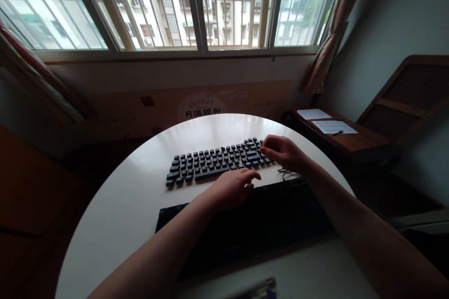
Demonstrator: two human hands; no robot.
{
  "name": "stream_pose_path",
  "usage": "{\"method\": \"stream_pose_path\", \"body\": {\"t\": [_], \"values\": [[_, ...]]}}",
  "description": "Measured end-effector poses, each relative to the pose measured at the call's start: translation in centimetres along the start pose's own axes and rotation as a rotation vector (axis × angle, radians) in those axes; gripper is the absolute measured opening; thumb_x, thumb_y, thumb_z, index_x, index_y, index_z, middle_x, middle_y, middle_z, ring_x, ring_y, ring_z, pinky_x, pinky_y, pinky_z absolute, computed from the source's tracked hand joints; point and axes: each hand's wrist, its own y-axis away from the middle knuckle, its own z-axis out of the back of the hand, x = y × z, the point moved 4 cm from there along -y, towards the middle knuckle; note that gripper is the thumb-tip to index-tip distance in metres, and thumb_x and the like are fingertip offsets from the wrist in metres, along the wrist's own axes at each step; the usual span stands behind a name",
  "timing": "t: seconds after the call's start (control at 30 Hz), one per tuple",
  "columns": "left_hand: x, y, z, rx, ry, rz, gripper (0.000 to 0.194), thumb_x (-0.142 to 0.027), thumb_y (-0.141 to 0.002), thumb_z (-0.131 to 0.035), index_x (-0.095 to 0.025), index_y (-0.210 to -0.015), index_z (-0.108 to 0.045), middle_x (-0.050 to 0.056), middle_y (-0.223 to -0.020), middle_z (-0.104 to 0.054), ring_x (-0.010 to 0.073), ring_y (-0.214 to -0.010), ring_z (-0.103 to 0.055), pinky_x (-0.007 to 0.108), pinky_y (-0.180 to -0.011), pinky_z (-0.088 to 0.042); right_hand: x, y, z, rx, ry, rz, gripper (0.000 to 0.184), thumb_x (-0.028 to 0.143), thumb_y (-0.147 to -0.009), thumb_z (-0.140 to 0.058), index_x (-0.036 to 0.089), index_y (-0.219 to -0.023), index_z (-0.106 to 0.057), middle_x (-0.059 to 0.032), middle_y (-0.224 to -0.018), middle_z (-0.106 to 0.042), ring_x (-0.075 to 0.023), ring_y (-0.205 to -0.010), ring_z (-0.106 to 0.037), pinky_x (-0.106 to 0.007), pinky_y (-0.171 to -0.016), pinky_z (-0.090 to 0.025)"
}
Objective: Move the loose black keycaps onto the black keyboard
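Rows of separate black keycaps [210,161] lie on the white round table [115,210], laid out like a keyboard. Closer to me is a dark keyboard body [280,224], its surface too dim to make out in detail. My left hand [233,188] hovers at the body's far edge, index finger stretched out and the other fingers loosely bent, with nothing visible in it. At the right end of the keycap rows, my right hand [283,150] has its thumb and fingertips pinched together. Whatever may be between those fingertips is hidden.
A thin dark cable [286,173] curls beside the keyboard body, below my right wrist. A blurred metallic object [263,286] lies at the near table edge. On the right, a wooden side table [372,142] bears paper sheets [333,127] and a pen [337,133]. Windows stand ahead.
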Motion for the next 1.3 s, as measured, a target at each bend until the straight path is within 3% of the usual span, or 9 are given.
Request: {"method": "stream_pose_path", "body": {"t": [0.1, 0.3, 0.5, 0.6, 0.67, 0.77, 0.9, 1.13, 1.3], "values": [[-0.1, 0.0, 0.0, 0.008, 0.055, -0.036, 0.039, -0.018, -0.095, -0.050, -0.030, -0.130, -0.061, 0.004, -0.121, -0.066, 0.0192, -0.099, -0.065, 0.032, -0.088, -0.049, -0.2, 0.0, 0.0, -0.153, 0.152, 0.046, 0.024, 0.042, -0.089, -0.064, 0.019, -0.080, -0.059, 0.0061, -0.058, -0.047, -0.0104, -0.053, -0.039, -0.025, -0.051, -0.031], [-0.4, 0.0, 0.1, -0.013, 0.052, -0.148, 0.035, -0.013, -0.096, -0.049, -0.028, -0.114, -0.074, 0.003, -0.102, -0.069, 0.0141, -0.083, -0.065, 0.024, -0.075, -0.048, -1.9, -0.1, -0.8, -0.342, 0.290, 0.023, 0.024, 0.041, -0.090, -0.061, 0.020, -0.077, -0.060, 0.0055, -0.056, -0.049, -0.0110, -0.050, -0.043, -0.025, -0.050, -0.034], [-0.5, 0.1, 0.2, -0.045, 0.030, -0.126, 0.035, -0.009, -0.091, -0.052, -0.028, -0.109, -0.076, 0.002, -0.097, -0.070, 0.0137, -0.079, -0.065, 0.023, -0.072, -0.047, -2.8, -0.1, -1.7, -0.444, 0.396, 0.025, 0.019, 0.032, -0.094, -0.052, 0.020, -0.099, -0.065, 0.0032, -0.062, -0.055, -0.0142, -0.054, -0.050, -0.026, -0.056, -0.042], [-0.6, 0.1, 0.2, -0.044, 0.003, -0.119, 0.036, -0.010, -0.092, -0.051, -0.029, -0.110, -0.076, 0.001, -0.099, -0.071, 0.0139, -0.078, -0.065, 0.023, -0.071, -0.047, -2.0, -0.1, -1.5, -0.437, 0.470, 0.065, 0.022, 0.025, -0.091, -0.054, 0.020, -0.105, -0.069, -0.0025, -0.074, -0.064, -0.0196, -0.072, -0.058, -0.033, -0.075, -0.047], [-0.6, 0.2, 0.3, -0.049, -0.018, -0.130, 0.037, -0.011, -0.092, -0.052, -0.030, -0.113, -0.075, 0.001, -0.100, -0.071, 0.0144, -0.080, -0.065, 0.023, -0.072, -0.047, -1.2, -0.2, -1.2, -0.430, 0.552, 0.082, 0.025, 0.022, -0.088, -0.056, 0.021, -0.108, -0.071, -0.0070, -0.091, -0.070, -0.0256, -0.092, -0.059, -0.041, -0.090, -0.043], [-0.6, 0.2, 0.2, -0.045, -0.031, -0.146, 0.037, -0.010, -0.091, -0.052, -0.031, -0.111, -0.075, 0.000, -0.100, -0.071, 0.0147, -0.081, -0.066, 0.024, -0.073, -0.048, -0.3, -0.9, -0.7, -0.394, 0.756, 0.029, 0.030, 0.021, -0.089, -0.056, 0.024, -0.114, -0.072, -0.0094, -0.114, -0.069, -0.0309, -0.113, -0.053, -0.048, -0.101, -0.035], [-0.4, 0.3, 0.1, -0.070, -0.033, -0.149, 0.040, -0.013, -0.093, -0.048, -0.033, -0.119, -0.072, 0.001, -0.102, -0.070, 0.0149, -0.082, -0.066, 0.024, -0.074, -0.049, -0.9, -3.6, -0.8, -0.223, 0.916, -0.103, 0.027, 0.026, -0.092, -0.055, 0.026, -0.109, -0.075, -0.0088, -0.131, -0.064, -0.0308, -0.133, -0.042, -0.050, -0.111, -0.026], [-0.3, 0.6, 0.0, -0.056, -0.009, -0.156, 0.040, -0.011, -0.090, -0.052, -0.032, -0.114, -0.074, 0.001, -0.101, -0.070, 0.0155, -0.086, -0.066, 0.024, -0.077, -0.050, -4.8, -9.8, -1.4, -0.085, 0.930, -0.240, 0.020, 0.028, -0.085, -0.066, 0.029, -0.101, -0.079, -0.0071, -0.140, -0.060, -0.0342, -0.141, -0.034, -0.061, -0.113, -0.022], [-0.4, 0.7, 0.0, -0.018, 0.012, -0.148, 0.038, -0.010, -0.087, -0.054, -0.032, -0.110, -0.076, 0.000, -0.102, -0.070, 0.0155, -0.087, -0.066, 0.023, -0.078, -0.050, -6.8, -11.1, -2.9, -0.079, 0.915, -0.315, 0.018, 0.032, -0.087, -0.067, 0.031, -0.099, -0.080, -0.0067, -0.145, -0.055, -0.0350, -0.144, -0.030, -0.064, -0.113, -0.018]]}}
